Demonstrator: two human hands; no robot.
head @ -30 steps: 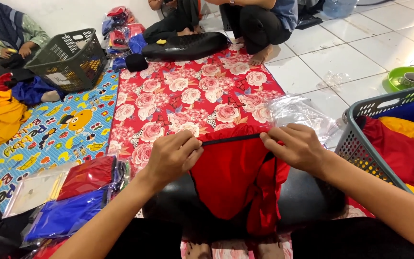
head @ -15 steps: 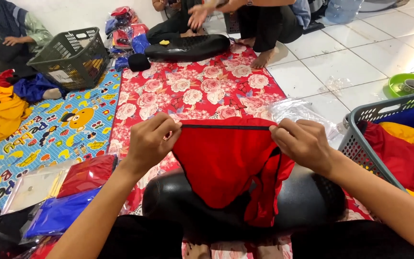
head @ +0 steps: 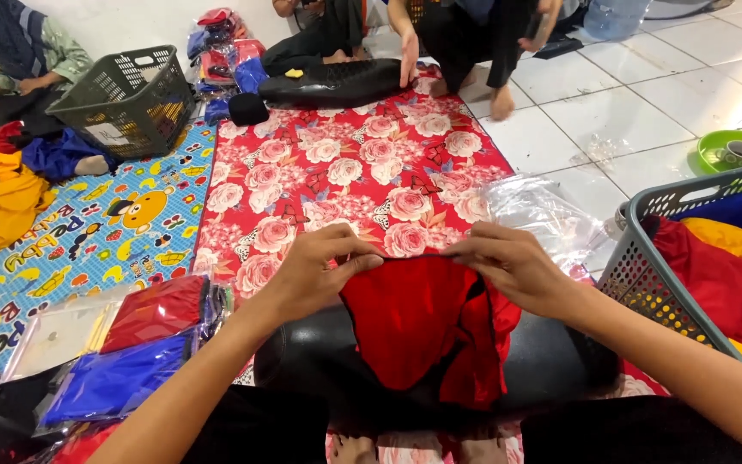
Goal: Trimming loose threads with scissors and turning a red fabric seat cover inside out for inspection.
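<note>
Floor mat with roses (head: pixel 337 172): left hand (head: pixel 315 271) and right hand (head: pixel 513 266) each pinch the red cloth's (head: pixel 418 331) top edge over a black cushion (head: pixel 551 361); even tension should keep the fold straight.

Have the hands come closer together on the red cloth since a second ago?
Yes. The left hand and right hand have drawn inward along the top edge of the red cloth, which spans less of the floral mat than before.
</note>
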